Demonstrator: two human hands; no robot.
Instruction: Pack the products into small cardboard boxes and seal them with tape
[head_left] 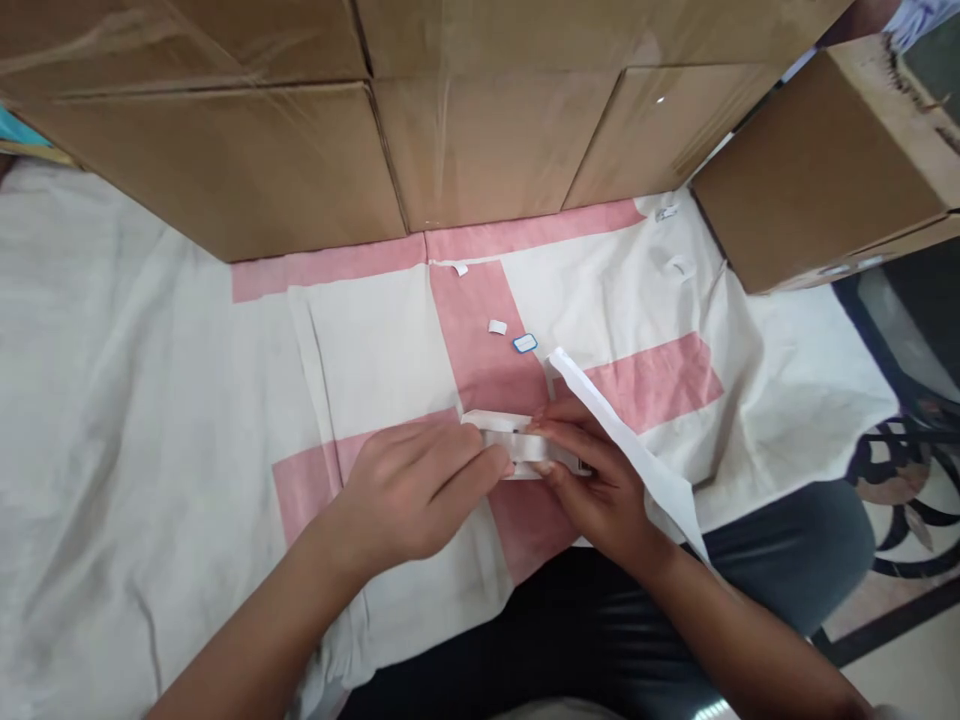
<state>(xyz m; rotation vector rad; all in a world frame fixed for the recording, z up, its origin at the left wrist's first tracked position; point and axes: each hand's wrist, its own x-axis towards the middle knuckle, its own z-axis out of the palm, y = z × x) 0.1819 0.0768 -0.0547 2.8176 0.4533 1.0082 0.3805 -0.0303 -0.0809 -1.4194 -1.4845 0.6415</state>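
Low over the cloth in front of my lap, both hands are on a small, long white item (519, 446), perhaps a narrow box; the fingers hide much of it. My left hand (420, 485) is closed, with its fingertips pressed together at the item's left end. From the other side, my right hand (592, 480) grips the right end between thumb and fingers. A long white paper strip (626, 435) slants behind my right hand; I cannot tell whether the fingers hold it. Just beyond the hands lie a blue-edged label (525, 343) and a small white scrap (497, 327).
A white and pink cloth (382, 340) covers the surface. Large cardboard boxes (300, 170) form a wall at the back, and another carton (817, 170) stands at right. Further scraps (460, 269) lie near the boxes, including a small clear piece (665, 213). My legs (780, 550) are in front.
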